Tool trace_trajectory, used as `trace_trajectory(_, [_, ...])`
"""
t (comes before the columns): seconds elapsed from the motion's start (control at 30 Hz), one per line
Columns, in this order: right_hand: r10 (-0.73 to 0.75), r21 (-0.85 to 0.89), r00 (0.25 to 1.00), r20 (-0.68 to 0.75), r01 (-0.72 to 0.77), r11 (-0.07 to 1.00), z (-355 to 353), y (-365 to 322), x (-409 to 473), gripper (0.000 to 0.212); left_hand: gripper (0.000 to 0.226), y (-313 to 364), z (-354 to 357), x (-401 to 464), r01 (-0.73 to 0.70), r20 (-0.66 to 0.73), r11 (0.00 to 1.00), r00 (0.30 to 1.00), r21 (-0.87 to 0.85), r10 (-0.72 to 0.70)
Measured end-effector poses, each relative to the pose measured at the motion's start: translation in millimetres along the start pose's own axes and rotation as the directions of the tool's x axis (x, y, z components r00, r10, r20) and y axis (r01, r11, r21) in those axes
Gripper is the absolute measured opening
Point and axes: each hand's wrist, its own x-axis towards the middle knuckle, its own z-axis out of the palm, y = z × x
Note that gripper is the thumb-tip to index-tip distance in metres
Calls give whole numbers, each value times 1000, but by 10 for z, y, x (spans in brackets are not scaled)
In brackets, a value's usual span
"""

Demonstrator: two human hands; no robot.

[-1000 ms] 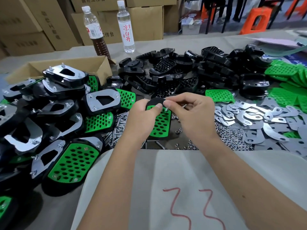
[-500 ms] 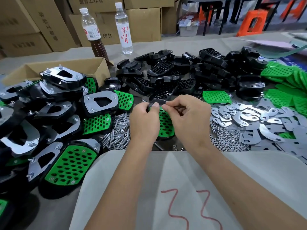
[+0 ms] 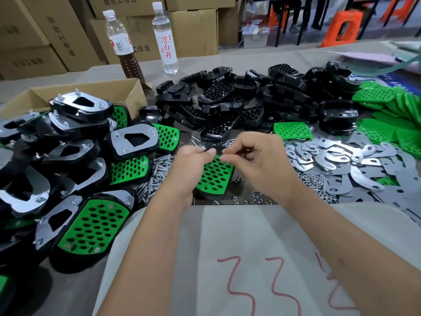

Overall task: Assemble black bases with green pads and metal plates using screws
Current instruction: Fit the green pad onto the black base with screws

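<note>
- Since a second ago the hands have shifted little; the screw seen at the right fingertips then is no longer visible.
- The left hand (image 3: 190, 169) grips the black base with green pad (image 3: 215, 176) at its 9 o'clock edge, fingers curled round it.
- The right hand (image 3: 257, 165) has its grip narrow, thumb and forefinger pinched at the pad's 12 o'clock end; what they hold I cannot tell.
- The piece sits mid-counter (image 3: 57, 293), with screws (image 3: 155, 176) at its 9 o'clock, metal plates (image 3: 341, 160) at 3 o'clock and nuts (image 3: 257, 198) just beside.
- Finished pieces (image 3: 91, 224) are heaped at 8 o'clock; bare black bases (image 3: 227, 103) at 12 o'clock.
</note>
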Motion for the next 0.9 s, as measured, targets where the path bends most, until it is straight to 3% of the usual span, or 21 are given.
trace_trajectory(0.07, [2, -13, 1000, -4, -2, 1000, 6, 7, -12, 12, 20, -11, 34, 13, 11, -20, 999, 1000, -33, -12])
trace_trajectory(0.13, [75, -25, 992, -106, -78, 997, 84, -14, -33, 12, 19, -6, 112, 24, 7, -81, 997, 997, -72, -13])
trace_trajectory(0.2, [167, -9, 968, -185, -171, 985, 154, -37, -43, 10, 28, -9, 179, 25, -65, -116, 998, 991, 7, 66])
trace_trajectory(0.33, [271, 158, 954, -129, -250, 955, 116, -62, -26, 7, 30, -2, 161, 46, -136, -136, 990, 981, 40, 140])
trace_trajectory(0.4, [392, 352, 915, -92, -338, 873, 109, -99, 16, 7, 31, 26, 120, 50, -178, -146, 982, 972, 65, 186])
trace_trajectory(0.47, [561, 497, 826, -54, -465, 733, 138, -120, 80, 20, 31, 53, 87, 28, -234, -166, 970, 956, 59, 241])
trace_trajectory(0.5, [625, 533, 781, 12, -534, 656, 145, -125, 120, 29, 31, 66, 64, 18, -259, -177, 965, 949, 37, 262])
trace_trajectory(0.57, [645, 539, 742, 184, -625, 565, 168, -155, 192, 23, 27, 96, 14, 1, -302, -172, 953, 939, 10, 299])
trace_trajectory(0.67, [606, 451, 777, 170, -609, 653, 221, -226, 275, 22, 27, 137, -43, 2, -287, -205, 958, 939, -19, 277])
trace_trajectory(0.77, [541, 146, 840, 47, -542, 828, 223, -252, 272, 40, 29, 114, -164, 59, -201, -347, 978, 922, -60, 169])
trace_trajectory(0.83, [413, -139, 888, 203, -391, 910, 189, -269, 228, 35, 25, 91, -273, 98, -161, -431, 984, 895, -72, 115])
trace_trajectory(0.9, [342, -341, 799, 495, -183, 922, 208, -322, 164, 28, 21, 63, -356, 125, -157, -475, 981, 876, -115, 84])
